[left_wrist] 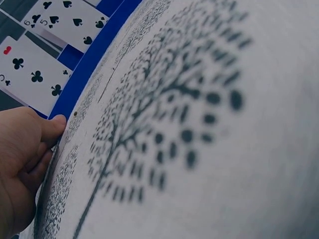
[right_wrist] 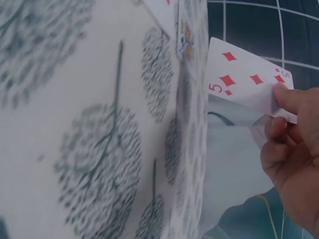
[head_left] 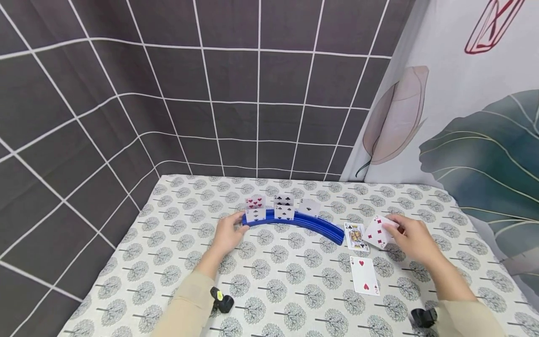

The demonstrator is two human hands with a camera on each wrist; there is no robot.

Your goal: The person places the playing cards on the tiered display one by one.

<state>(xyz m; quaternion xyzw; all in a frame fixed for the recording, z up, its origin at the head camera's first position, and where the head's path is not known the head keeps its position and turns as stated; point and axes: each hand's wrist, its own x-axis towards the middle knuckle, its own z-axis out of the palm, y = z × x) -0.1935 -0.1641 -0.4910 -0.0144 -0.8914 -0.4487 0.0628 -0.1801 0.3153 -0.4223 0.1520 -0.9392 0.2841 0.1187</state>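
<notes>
My left hand grips the left end of a curved blue card holder. In the left wrist view, its thumb presses on the holder's front edge. Upright in the holder stand a three of clubs before a hearts card, a five of spades before a clubs card, and another black-suited card farther right. My right hand pinches a five of diamonds by one corner, thumb on its face, raised above the table in the right wrist view.
A king lies face up by the holder's right end, just left of the held card. Nearer me lies a two of hearts. The tree-patterned tablecloth meets a dark tiled-pattern curtain behind and a leaf-patterned one at right.
</notes>
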